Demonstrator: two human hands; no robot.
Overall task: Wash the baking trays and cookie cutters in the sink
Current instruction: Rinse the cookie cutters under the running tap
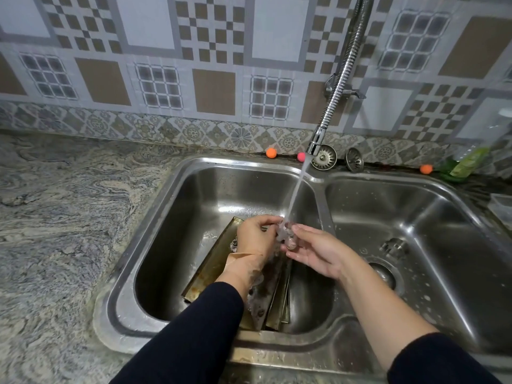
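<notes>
double-bowl stainless steel sink [171, 189] set in a marbled grey stone desk [55, 206], seen from above. a flexible coiled faucet [336, 87] bends down from the tiled wall, and its water stream [296, 189] falls into the left bowl onto a small cookie cutter [285, 235] held between both hands. the left hand [256, 236] has its fingers curled, pinching the cutter from the left side; the right hand [315, 250] lies palm up with fingers loosely bent, its fingertips on the cutter's right and lower edge (the cutter's shape is blurred by running water and cannot be told). a tan patch, perhaps a plaster or glove edge, covers the left wrist; both forearms wear dark sleeves.

beneath the hands, stained baking trays [221, 270] lean stacked in the left bowl, their lower ends near the front wall of that bowl. how many there are is unclear. the right bowl shows a drain [383, 274] and water droplets.

on the back rim stand two metal sink strainers [324, 157], just right of the faucet's nozzle. three small balls rest along the wall edge: an orange ball [271, 153], a pink ball [301, 156] and another orange one at the right [426, 169]. a green bottle [465, 163] stands at the far right.
</notes>
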